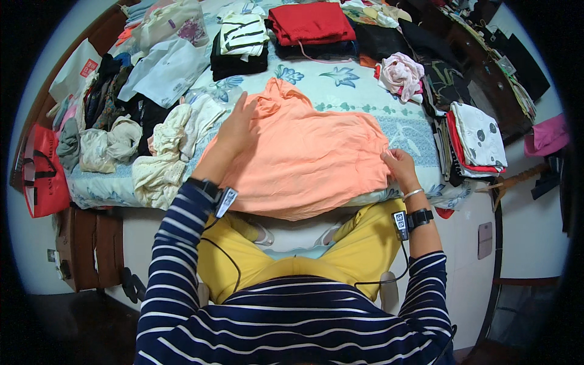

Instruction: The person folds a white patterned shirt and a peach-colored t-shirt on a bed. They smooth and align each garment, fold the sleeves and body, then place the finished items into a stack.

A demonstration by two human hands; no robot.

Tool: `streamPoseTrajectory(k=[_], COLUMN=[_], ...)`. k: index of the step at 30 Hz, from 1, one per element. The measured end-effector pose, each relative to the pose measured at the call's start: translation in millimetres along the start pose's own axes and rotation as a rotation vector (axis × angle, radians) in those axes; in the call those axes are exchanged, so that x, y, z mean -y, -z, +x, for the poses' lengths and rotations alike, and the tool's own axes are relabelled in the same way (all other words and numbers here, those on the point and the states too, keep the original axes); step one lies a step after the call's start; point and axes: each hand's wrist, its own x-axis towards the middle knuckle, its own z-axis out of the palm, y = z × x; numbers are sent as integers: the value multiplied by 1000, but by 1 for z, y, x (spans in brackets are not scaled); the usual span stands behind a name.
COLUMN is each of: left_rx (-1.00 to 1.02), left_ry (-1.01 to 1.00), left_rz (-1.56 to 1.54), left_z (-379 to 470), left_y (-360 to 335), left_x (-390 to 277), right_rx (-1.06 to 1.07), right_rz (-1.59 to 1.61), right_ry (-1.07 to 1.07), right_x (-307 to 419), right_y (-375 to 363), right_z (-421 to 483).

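An orange garment [301, 150] with a gathered collar lies spread on the bed [337, 96], its lower edge hanging over the near side. My left hand [238, 125] rests at the garment's left edge near the collar, fingers apart, with nothing visible between them. At the garment's right edge, my right hand [400, 165] pinches the fabric between thumb and fingers.
Cream clothing [159, 169] and bags lie on the left. Farther back are a black-and-white striped stack [244, 36] and red folded cloth [312, 25]. A crumpled pink garment [400, 75] and a folded pile topped with white printed cloth [479, 137] are at right.
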Motion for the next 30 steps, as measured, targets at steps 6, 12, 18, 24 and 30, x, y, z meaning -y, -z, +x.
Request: streamPoseTrajectory(k=[6, 12, 18, 24, 30], left_rx=[84, 59, 112, 180, 184], left_ry=[181, 547, 331, -176, -277], left_rz=[109, -259, 394, -112, -32], left_z=[36, 8, -23, -9, 12], left_y=[-18, 42, 63, 3, -41], left_x=[35, 104, 85, -16, -40], right_rx=[-69, 3, -176, -70, 186], right_rz=[-96, -94, -548, -461, -517], right_ry=[47, -150, 343, 368, 85], right_x=[-24, -44, -37, -4, 3], right_y=[63, 99, 70, 23, 19], right_z=[-18, -42, -25, -11, -2])
